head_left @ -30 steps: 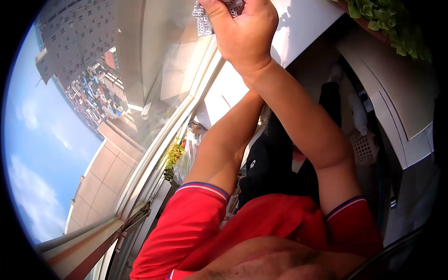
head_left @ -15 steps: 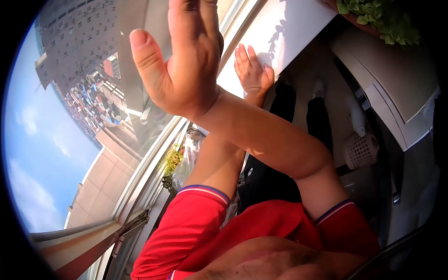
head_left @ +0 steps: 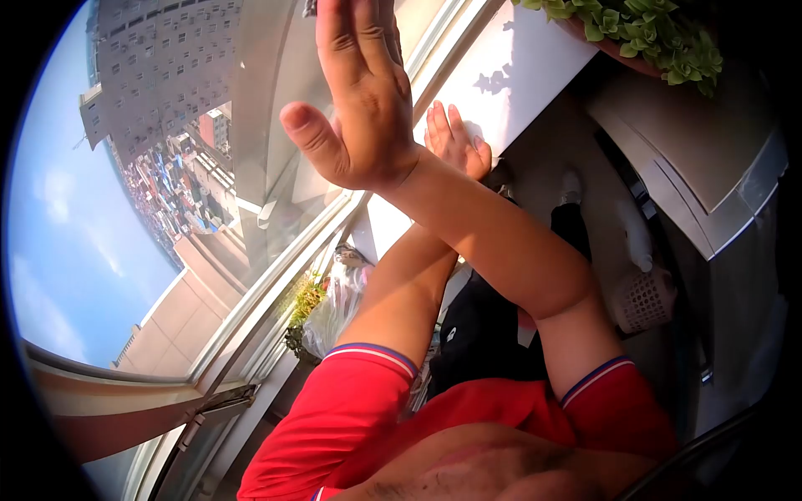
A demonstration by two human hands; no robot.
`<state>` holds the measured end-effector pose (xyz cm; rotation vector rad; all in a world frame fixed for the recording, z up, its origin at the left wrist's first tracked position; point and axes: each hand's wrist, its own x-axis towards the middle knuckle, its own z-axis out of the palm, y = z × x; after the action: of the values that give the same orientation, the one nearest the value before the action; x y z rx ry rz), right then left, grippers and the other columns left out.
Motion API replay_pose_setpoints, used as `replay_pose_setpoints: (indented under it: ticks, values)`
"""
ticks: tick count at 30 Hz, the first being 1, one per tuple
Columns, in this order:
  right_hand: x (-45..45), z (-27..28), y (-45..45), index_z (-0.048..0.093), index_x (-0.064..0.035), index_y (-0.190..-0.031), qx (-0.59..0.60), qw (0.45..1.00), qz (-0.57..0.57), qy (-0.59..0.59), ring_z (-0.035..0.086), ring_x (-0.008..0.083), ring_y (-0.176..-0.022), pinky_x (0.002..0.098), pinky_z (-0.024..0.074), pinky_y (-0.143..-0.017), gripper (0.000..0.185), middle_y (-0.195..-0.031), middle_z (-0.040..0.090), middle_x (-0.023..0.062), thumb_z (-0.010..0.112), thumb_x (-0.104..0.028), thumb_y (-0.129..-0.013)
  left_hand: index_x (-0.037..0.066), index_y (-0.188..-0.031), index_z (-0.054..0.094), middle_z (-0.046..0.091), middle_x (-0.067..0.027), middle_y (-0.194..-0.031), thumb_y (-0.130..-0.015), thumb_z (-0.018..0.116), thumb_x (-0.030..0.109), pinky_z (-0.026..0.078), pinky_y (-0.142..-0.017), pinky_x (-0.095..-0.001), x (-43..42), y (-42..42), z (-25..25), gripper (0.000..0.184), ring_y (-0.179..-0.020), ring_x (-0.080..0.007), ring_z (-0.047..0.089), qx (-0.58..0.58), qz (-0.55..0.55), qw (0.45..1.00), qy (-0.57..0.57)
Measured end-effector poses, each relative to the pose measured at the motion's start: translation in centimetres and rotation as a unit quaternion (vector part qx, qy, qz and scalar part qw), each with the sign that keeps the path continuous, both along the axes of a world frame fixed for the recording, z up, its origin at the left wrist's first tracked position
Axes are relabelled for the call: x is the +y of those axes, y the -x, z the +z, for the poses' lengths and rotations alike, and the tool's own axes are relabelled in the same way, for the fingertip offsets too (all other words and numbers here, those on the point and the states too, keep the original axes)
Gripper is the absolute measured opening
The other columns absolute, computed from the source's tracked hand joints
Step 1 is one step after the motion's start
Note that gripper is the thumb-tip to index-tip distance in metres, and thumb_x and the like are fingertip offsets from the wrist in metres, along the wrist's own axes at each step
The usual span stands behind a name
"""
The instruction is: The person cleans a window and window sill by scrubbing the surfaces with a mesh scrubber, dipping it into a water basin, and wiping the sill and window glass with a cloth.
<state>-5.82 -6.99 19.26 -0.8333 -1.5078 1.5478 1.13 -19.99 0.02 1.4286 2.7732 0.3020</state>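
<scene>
My right hand [head_left: 363, 104] reaches across my left arm to the window glass [head_left: 280, 92], fingers stretched upward and thumb apart. A sliver of grey patterned cloth [head_left: 310, 7] shows beside its fingers at the top edge; the fingertips and the rest of the cloth are out of view. Behind my right forearm, my left hand [head_left: 458, 146] rests on the white sill [head_left: 535, 71], its fingers extended and nothing visible in them.
A potted succulent [head_left: 618, 29] stands at the upper right. Below it are a beige cabinet [head_left: 693, 142], a white bottle [head_left: 637, 238] and a perforated basket [head_left: 643, 301]. A clear plastic bag [head_left: 334, 309] and a yellow-green plant [head_left: 305, 305] lie beside the window frame [head_left: 276, 288].
My right hand has moved left from over the sill to the glass, its thumb now spread, the cloth mostly out of view. My left hand, hidden at first, has come into view.
</scene>
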Motion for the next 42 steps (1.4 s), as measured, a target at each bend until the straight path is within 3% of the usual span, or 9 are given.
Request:
replay_pose_setpoints:
  ticks: [4,8,11,15,19,27,30,33,42]
  values:
    - [3.9,-5.4,0.9,0.057,-0.0086,-0.121,-0.014,1.000,-0.006,-0.003,0.046,0.0210,-0.105,0.0471,0.0349,-0.085,0.035,-0.116,0.052,0.0052,0.070,-0.023,-0.092,0.001,-0.151,0.042,0.042,-0.0212,-0.155,-0.090,0.062,0.031,0.039,-0.115,-0.0464,1.0,-1.8,1.9,0.071,-0.144,-0.0358,0.041,-0.277,0.238,0.924,-0.118]
    - [-0.3,-2.5,-0.3,0.057,-0.0091,-0.122,-0.019,0.999,-0.025,-0.036,0.045,0.0217,-0.108,0.0484,0.0340,-0.087,0.037,-0.119,0.052,0.0053,0.070,-0.024,-0.092,0.004,-0.149,0.045,0.053,-0.0134,-0.145,-0.087,0.075,0.039,0.044,-0.110,-0.0405,0.1,-0.3,0.4,0.077,-0.136,-0.0284,0.051,0.096,0.007,0.993,0.067]
    - [3.6,-3.1,0.1,0.057,-0.0095,-0.124,-0.021,0.999,-0.021,-0.037,0.045,0.0222,-0.110,0.0494,0.0334,-0.088,0.038,-0.121,0.051,0.0053,0.070,-0.025,-0.091,-0.001,-0.147,0.046,0.050,-0.0215,-0.147,-0.086,0.067,0.030,0.042,-0.110,-0.0488,2.8,-2.7,2.0,0.072,-0.138,-0.0383,0.048,-0.270,0.278,0.911,-0.143]
    - [1.5,1.7,0.8,0.056,-0.0101,-0.125,-0.015,0.998,-0.019,-0.051,0.044,0.0229,-0.113,0.0507,0.0325,-0.090,0.040,-0.124,0.050,0.0054,0.070,-0.026,-0.091,-0.003,-0.147,0.045,0.037,-0.0298,-0.156,-0.081,0.061,0.024,0.029,-0.119,-0.0545,-0.4,-0.7,0.5,0.073,-0.146,-0.0493,0.032,-0.013,-0.008,0.999,-0.047]
    - [-10.0,5.5,1.1,0.056,-0.0106,-0.127,-0.003,0.998,-0.015,-0.065,0.043,0.0236,-0.116,0.0521,0.0316,-0.092,0.042,-0.126,0.050,0.0054,0.070,-0.027,-0.091,-0.002,-0.152,0.036,0.030,-0.0268,-0.162,-0.080,0.061,0.023,0.024,-0.120,-0.0582,-0.7,-0.5,-1.7,0.080,-0.151,-0.0459,0.027,-0.047,0.035,0.998,0.031]
    - [-0.1,6.0,0.7,0.055,-0.0117,-0.131,0.027,0.996,-0.004,-0.089,0.041,0.0251,-0.121,0.0547,0.0298,-0.096,0.047,-0.132,0.048,0.0055,0.071,-0.030,-0.091,0.002,-0.154,0.036,0.031,-0.0238,-0.162,-0.085,0.060,0.025,0.028,-0.119,-0.0552,-0.7,-0.8,-0.1,0.077,-0.152,-0.0419,0.027,-0.024,0.027,0.999,0.033]
    - [7.5,5.9,1.3,0.055,-0.0121,-0.132,0.041,0.993,0.003,-0.109,0.041,0.0256,-0.123,0.0557,0.0291,-0.097,0.048,-0.134,0.047,0.0056,0.071,-0.031,-0.090,0.001,-0.154,0.037,0.030,-0.0239,-0.163,-0.084,0.061,0.024,0.026,-0.121,-0.0547,0.2,-1.1,0.3,0.077,-0.153,-0.0415,0.026,-0.391,0.195,0.899,-0.045]
    - [11.3,6.7,2.1,0.055,-0.0125,-0.133,0.061,0.990,0.015,-0.129,0.040,0.0261,-0.125,0.0567,0.0284,-0.098,0.050,-0.136,0.047,0.0056,0.071,-0.032,-0.090,0.000,-0.153,0.038,0.029,-0.0219,-0.165,-0.080,0.064,0.024,0.023,-0.123,-0.0550,-0.8,-0.2,-0.8,0.080,-0.153,-0.0405,0.026,-0.088,0.056,0.994,0.034]
    - [-3.8,11.1,1.8,0.054,-0.0137,-0.137,0.071,0.974,0.059,-0.208,0.038,0.0277,-0.131,0.0597,0.0264,-0.103,0.054,-0.142,0.045,0.0057,0.071,-0.034,-0.090,-0.003,-0.148,0.043,0.035,-0.0254,-0.159,-0.083,0.062,0.020,0.029,-0.119,-0.0570,-0.6,-0.7,1.4,0.071,-0.150,-0.0407,0.032,-0.088,0.045,0.995,0.000]
